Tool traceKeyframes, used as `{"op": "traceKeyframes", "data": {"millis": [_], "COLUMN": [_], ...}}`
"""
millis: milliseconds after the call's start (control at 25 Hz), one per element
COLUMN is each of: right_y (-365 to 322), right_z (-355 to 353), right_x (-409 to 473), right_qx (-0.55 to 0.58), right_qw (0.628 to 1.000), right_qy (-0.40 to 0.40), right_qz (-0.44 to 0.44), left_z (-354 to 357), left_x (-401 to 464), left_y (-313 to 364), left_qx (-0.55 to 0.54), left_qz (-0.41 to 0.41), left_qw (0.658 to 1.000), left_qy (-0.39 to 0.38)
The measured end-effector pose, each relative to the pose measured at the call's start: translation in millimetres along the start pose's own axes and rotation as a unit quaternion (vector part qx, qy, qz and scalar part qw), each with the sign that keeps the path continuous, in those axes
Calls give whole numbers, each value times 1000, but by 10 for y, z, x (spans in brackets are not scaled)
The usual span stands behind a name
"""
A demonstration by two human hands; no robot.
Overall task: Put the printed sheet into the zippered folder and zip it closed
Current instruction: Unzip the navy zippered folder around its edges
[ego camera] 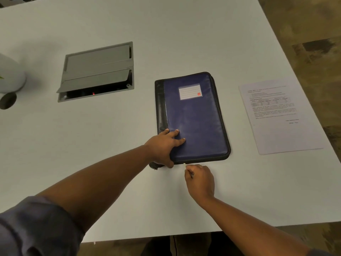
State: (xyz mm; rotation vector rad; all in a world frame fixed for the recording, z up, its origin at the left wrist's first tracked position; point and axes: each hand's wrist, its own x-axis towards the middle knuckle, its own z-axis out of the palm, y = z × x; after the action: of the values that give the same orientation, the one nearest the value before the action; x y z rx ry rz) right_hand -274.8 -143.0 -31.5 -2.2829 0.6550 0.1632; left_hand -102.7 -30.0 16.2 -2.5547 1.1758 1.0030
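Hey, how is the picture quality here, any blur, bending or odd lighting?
Head view: wide-angle lens bows the table edges; sheet text too soft to read; dim, even light, with faint sheen on the folder; hands sharp, without motion blur.

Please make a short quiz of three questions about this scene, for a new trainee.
1. True or false: the printed sheet is already inside the zippered folder.
2. Which hand pinches the zipper pull? A) left B) right
3. What does the left hand do?

Key:
1. False; it lies on the table, to the right of the folder and apart from it.
2. B, the right hand.
3. It holds the folder's near left corner, fingers on the blue cover.
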Motion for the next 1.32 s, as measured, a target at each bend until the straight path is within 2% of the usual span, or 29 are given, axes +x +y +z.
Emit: {"op": "traceKeyframes", "data": {"millis": [400,640,1000,1080,1240,1320], "right_y": [-471,-525,-351,-279,-62,82], "right_z": [463,608,329,114,-427,-666], "right_x": [-187,-258,-111,15,480,745], "right_qx": [62,46,70,83,85,60], "right_qw": [996,997,986,987,994,993], "right_qy": [-25,-35,-145,-128,45,98], "right_qz": [-65,-56,-43,-48,-53,-3], "left_z": [-36,10,61,85,132,139], "left_x": [21,10,-60,-72,-61,-52], "left_y": [-70,-29,-40,-46,-13,13], "left_qx": [-3,-10,-43,-60,-87,-91], "left_qz": [33,30,12,9,-5,-12], "left_qw": [999,999,999,998,996,996], "left_qy": [13,26,11,8,13,13]}}
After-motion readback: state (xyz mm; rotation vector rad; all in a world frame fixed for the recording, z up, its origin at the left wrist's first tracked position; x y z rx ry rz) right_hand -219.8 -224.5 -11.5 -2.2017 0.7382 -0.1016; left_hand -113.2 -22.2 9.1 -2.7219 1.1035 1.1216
